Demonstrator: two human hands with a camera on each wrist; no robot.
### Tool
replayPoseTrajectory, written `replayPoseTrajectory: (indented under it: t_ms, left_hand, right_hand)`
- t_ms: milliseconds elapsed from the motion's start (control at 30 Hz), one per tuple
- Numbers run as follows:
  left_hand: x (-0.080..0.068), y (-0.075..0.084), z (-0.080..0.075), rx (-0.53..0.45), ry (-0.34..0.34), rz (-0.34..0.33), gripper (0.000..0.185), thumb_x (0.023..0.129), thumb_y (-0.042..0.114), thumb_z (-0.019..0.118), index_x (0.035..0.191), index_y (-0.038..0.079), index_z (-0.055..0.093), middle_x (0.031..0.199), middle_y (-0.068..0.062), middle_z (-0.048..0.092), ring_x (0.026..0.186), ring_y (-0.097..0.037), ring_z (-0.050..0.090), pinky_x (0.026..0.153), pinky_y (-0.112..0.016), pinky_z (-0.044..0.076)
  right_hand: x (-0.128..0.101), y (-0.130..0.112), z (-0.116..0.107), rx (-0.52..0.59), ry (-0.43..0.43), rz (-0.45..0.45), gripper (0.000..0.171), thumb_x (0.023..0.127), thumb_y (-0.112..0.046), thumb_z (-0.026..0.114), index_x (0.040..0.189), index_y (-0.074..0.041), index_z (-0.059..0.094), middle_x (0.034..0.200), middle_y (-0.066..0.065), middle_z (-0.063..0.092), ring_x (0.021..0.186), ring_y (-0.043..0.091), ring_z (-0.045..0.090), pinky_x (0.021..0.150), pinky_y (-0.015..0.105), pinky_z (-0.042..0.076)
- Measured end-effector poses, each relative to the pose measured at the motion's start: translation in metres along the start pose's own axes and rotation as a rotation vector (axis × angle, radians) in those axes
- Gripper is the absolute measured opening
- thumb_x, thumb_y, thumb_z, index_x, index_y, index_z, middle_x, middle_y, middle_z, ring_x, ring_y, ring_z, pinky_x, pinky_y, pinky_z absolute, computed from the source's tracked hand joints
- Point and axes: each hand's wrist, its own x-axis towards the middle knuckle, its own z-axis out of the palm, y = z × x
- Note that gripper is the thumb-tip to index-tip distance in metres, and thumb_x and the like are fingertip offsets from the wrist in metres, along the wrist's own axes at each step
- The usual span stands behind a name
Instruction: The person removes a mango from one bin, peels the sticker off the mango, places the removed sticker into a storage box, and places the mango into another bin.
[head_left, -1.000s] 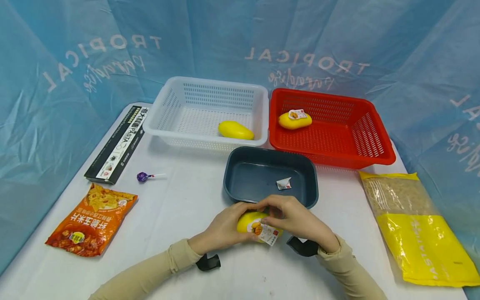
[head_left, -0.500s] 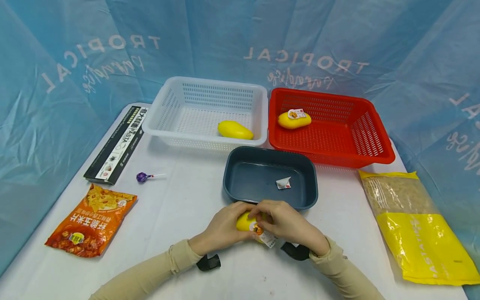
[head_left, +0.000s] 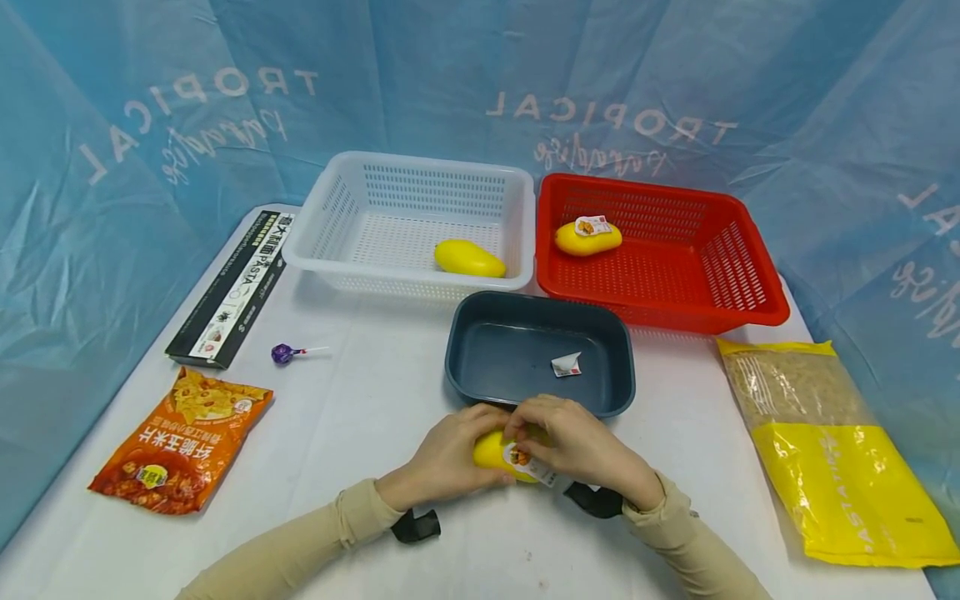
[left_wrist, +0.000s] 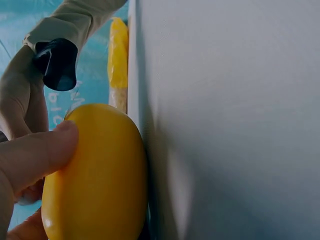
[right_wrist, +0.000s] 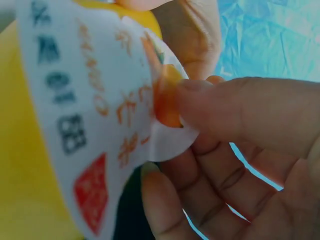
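At lower centre of the frame, my left hand (head_left: 447,457) grips the yellow mango (head_left: 490,452), presumably to steady it while my right hand (head_left: 576,442) pinches the label (right_wrist: 107,95).

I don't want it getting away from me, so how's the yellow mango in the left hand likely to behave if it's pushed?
The yellow mango would probably roll, since its sides are rounded. Its smooth skin could make it somewhat slippery. It seems fairly firm: the left hand grips it without a visible dent.
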Motion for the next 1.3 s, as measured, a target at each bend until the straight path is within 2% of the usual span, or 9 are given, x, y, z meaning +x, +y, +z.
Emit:
replayPoseTrajectory:
  t_ms: [233,367,567,700,800,933,1067,1133,1300]
  left_hand:
    - [0.001,-0.002,-0.001,-0.028,-0.021,-0.047,0.049,0.071,0.030,0.085,0.115,0.019,0.065,0.113,0.003,0.065,0.093,-0.011,0.056,0.078,-0.023,0.045]
    - [0.001,-0.002,-0.002,-0.029,-0.046,-0.047,0.048,0.071,0.031,0.084,0.114,0.021,0.065,0.113,0.004,0.065,0.093,-0.011,0.056,0.078,-0.023,0.043]
    - [0.001,-0.001,-0.006,-0.010,-0.090,-0.078,0.047,0.071,0.032,0.084,0.113,0.022,0.065,0.112,0.005,0.065,0.093,-0.012,0.055,0.078,-0.024,0.042]
    - [0.000,0.001,-0.006,0.020,-0.090,-0.075,0.048,0.071,0.033,0.084,0.114,0.021,0.066,0.115,0.006,0.065,0.100,-0.013,0.056,0.084,-0.030,0.042]
    - [0.000,0.002,-0.005,0.057,-0.084,-0.054,0.047,0.070,0.032,0.084,0.113,0.021,0.067,0.116,0.006,0.064,0.104,-0.015,0.057,0.086,-0.033,0.043]
    - [-0.001,0.006,-0.003,0.090,-0.074,-0.032,0.045,0.070,0.032,0.085,0.111,0.023,0.069,0.116,0.006,0.061,0.105,-0.016,0.055,0.086,-0.034,0.043]
    - [-0.003,0.009,-0.004,0.083,-0.071,-0.044,0.047,0.071,0.031,0.085,0.114,0.023,0.069,0.117,0.005,0.060,0.106,-0.017,0.054,0.088,-0.036,0.043]
    - [-0.003,0.009,-0.004,0.078,-0.074,-0.046,0.047,0.071,0.031,0.084,0.114,0.024,0.069,0.117,0.005,0.060,0.106,-0.017,0.054,0.088,-0.036,0.043]
    - [-0.003,0.009,-0.001,0.060,-0.085,-0.045,0.047,0.071,0.032,0.084,0.115,0.023,0.068,0.118,0.005,0.060,0.107,-0.017,0.054,0.089,-0.037,0.043]
  right_hand:
    - [-0.003,-0.006,-0.006,0.044,-0.009,-0.006,0.021,0.079,-0.002,0.077,0.093,-0.014,0.067,0.087,-0.005,0.069,0.078,0.005,0.060,0.073,0.018,0.055]
    - [-0.004,-0.008,-0.009,0.040,-0.021,-0.037,0.020,0.079,-0.002,0.076,0.091,-0.014,0.066,0.086,-0.005,0.068,0.077,0.004,0.060,0.073,0.017,0.054]
    - [-0.008,-0.008,-0.014,0.119,-0.032,-0.066,0.023,0.078,0.005,0.075,0.087,-0.013,0.064,0.083,-0.004,0.067,0.077,0.005,0.061,0.072,0.020,0.056]
    - [-0.010,-0.007,-0.018,0.126,-0.027,-0.069,0.022,0.078,0.005,0.075,0.087,-0.013,0.065,0.082,-0.003,0.067,0.076,0.005,0.060,0.072,0.020,0.055]
    - [-0.011,-0.005,-0.025,0.213,0.047,-0.095,0.022,0.080,0.006,0.072,0.087,-0.014,0.065,0.085,-0.003,0.067,0.078,0.006,0.060,0.074,0.020,0.055]
    - [-0.014,-0.003,-0.044,0.414,0.278,-0.144,0.020,0.083,0.011,0.066,0.087,-0.008,0.064,0.089,0.002,0.065,0.085,0.011,0.060,0.079,0.019,0.054]
    - [-0.015,0.002,-0.058,0.468,0.476,-0.049,0.019,0.082,0.015,0.065,0.090,-0.003,0.063,0.093,-0.004,0.065,0.087,0.007,0.060,0.079,0.017,0.053]
    - [-0.012,0.007,-0.059,0.462,0.510,0.028,0.019,0.082,0.014,0.065,0.092,-0.002,0.063,0.093,-0.007,0.064,0.086,0.006,0.060,0.076,0.017,0.052]
    - [0.005,0.022,-0.058,0.509,0.501,0.174,0.014,0.086,0.007,0.065,0.098,0.002,0.061,0.094,-0.008,0.064,0.081,0.008,0.060,0.066,0.020,0.052]
